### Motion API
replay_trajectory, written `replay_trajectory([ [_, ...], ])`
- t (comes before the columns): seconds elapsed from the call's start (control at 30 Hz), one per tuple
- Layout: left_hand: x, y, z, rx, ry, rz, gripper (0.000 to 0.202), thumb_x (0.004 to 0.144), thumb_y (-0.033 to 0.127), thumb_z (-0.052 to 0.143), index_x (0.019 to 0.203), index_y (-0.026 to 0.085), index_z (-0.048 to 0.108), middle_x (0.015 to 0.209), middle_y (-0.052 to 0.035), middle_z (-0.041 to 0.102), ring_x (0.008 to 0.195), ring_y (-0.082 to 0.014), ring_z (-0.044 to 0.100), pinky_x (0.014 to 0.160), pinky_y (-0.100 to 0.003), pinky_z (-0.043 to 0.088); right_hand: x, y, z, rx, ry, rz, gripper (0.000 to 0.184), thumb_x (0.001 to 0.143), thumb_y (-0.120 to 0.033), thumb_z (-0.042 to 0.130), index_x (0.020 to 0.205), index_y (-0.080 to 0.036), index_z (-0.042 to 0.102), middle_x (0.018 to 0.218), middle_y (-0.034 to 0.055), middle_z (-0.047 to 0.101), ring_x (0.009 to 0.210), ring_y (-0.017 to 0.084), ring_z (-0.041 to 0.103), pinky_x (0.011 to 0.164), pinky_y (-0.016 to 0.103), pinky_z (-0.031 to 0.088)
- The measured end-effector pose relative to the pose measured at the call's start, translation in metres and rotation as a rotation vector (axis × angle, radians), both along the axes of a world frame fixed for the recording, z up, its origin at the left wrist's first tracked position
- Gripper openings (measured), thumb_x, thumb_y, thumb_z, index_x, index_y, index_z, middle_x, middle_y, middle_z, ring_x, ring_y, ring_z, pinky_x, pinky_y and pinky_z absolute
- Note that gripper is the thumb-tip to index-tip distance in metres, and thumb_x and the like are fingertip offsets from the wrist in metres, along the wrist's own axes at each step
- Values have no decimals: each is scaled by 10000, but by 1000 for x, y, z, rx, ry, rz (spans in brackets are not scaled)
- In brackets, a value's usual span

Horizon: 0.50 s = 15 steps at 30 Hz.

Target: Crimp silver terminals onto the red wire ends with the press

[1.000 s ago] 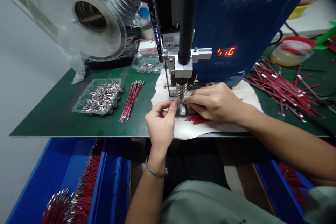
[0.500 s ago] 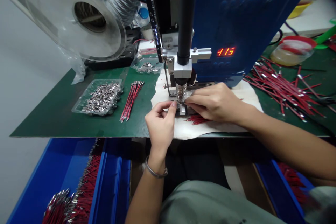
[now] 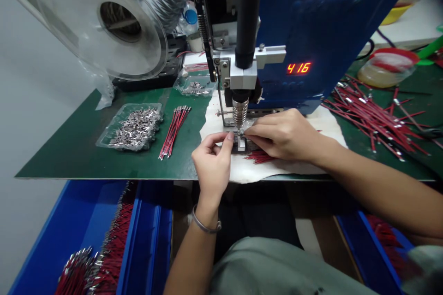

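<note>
My left hand [image 3: 214, 161] is closed in a pinch of thumb and forefinger at the left side of the machine's small metal block [image 3: 241, 143]. Whatever lies between those fingertips is too small to make out. From the right, my right hand [image 3: 284, 133] reaches to the same spot, its fingertips pinched together close under the spring-wrapped tip [image 3: 240, 113]. What it grips is hidden by the fingers. Beneath this hand lies a bunch of red wires [image 3: 259, 156] on a white cloth [image 3: 249, 173]. The blue machine [image 3: 311, 23] stands right behind, its lower display reading 416.
Left on the green table [image 3: 69, 147] are a clear tray [image 3: 134, 126] of metal terminals, a bundle of red wires [image 3: 175, 131] and a smaller tray [image 3: 195, 87]. Loose red wires [image 3: 377, 115] lie right. A blue bin [image 3: 83, 207] holding wires sits below the left edge.
The machine's head with the spring-wrapped tip has risen a little above the metal block. The lower display went from 415 to 416. Both hands have stayed in place.
</note>
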<state>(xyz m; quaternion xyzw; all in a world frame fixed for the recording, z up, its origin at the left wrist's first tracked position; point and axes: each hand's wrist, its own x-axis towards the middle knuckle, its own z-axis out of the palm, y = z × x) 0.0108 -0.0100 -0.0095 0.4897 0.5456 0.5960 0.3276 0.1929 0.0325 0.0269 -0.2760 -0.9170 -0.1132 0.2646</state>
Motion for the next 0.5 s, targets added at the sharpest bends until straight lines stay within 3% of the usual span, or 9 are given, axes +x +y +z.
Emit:
replay_trajectory([
  [0.13,0,0,-1,41,-91,37,239,838,394,692,826,163,633,696,10,596,514,-69,439,513,-217,367,1,-2,3,74,44,33,187,918,-195,549,864,-154,723,720,25,712,601,130,623,546,266,392],
  [0.3,1,1,1,34,-129,48,340,885,484,598,734,181,570,673,3,586,524,-82,474,526,-228,391,3,-6,7,158,125,129,119,904,-196,590,914,-173,706,810,33,747,638,131,655,557,268,452],
  [0.5,2,3,0,11,-109,56,407,900,540,540,702,186,565,631,-7,571,536,-97,497,527,-227,400,6,-7,6,77,143,103,150,920,-262,567,943,-303,709,829,-24,764,654,123,672,576,272,490],
])
